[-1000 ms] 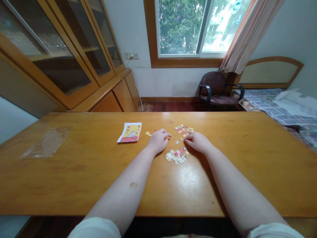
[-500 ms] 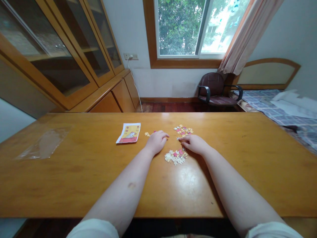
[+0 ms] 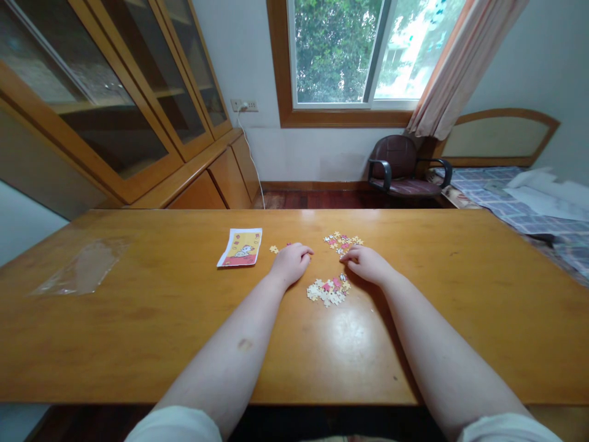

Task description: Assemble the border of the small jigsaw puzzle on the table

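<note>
Puzzle pieces [image 3: 336, 283] lie on the wooden table [image 3: 161, 344] in two groups: a near pile [image 3: 327, 296] of mostly pale ones, and a far pile [image 3: 343, 240] of yellow, pink and white ones. A yellow piece [image 3: 273, 249] sits apart, just beyond and left of the left hand [image 3: 293, 263]. That hand rests with fingers loosely bent; whether anything is under them cannot be told. The right hand [image 3: 365, 263] is at the near edge of the far pile, index finger and thumb drawn toward each other; whether they pinch a piece does not show.

Such thin, flat pieces probably handle best singly: a light fingertip on top to slide one, a nail under a tab to tip one over. The right forearm does best clear of the near pile. The picture card [image 3: 242, 247], farther left, is worth leaving uncovered for comparing colours.
</note>
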`<state>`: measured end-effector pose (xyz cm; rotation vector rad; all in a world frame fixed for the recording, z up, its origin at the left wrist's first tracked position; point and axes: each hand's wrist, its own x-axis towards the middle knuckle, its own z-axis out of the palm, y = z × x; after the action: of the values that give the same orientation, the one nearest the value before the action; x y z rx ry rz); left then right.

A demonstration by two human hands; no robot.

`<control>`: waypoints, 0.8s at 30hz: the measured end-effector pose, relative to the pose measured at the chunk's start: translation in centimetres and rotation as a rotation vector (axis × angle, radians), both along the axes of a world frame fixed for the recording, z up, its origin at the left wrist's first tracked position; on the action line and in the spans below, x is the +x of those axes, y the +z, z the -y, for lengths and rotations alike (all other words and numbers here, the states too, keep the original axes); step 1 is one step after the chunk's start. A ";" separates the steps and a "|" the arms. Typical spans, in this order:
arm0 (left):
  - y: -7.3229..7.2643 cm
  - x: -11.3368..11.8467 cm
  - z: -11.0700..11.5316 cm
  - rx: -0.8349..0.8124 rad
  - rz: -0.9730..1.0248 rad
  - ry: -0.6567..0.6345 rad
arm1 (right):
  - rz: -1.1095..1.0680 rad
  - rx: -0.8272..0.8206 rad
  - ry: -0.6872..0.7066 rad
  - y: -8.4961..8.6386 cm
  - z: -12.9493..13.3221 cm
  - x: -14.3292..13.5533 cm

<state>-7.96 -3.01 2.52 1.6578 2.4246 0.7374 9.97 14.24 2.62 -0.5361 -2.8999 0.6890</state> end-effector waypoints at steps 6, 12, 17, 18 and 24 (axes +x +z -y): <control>0.1 0.0 0.0 0.004 -0.007 -0.001 | -0.003 0.036 -0.079 -0.8 -0.9 -0.1; 0.1 -0.1 0.0 0.014 -0.028 0.001 | -0.009 0.118 -0.073 -0.6 -0.4 -0.3; -0.5 -0.2 0.0 0.047 -0.130 0.133 | 0.161 0.215 -0.090 -1.2 1.6 -0.5; -0.6 -0.3 0.0 0.046 -0.144 0.149 | 0.199 0.211 -0.085 -1.3 1.9 -0.5; -1.3 -0.4 -0.1 -0.046 -0.176 0.239 | 0.267 0.184 -0.084 -1.7 1.9 -1.0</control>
<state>-8.31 -2.87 1.18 1.4903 2.7754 0.5787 8.96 12.37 0.97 -0.7734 -3.1182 0.3574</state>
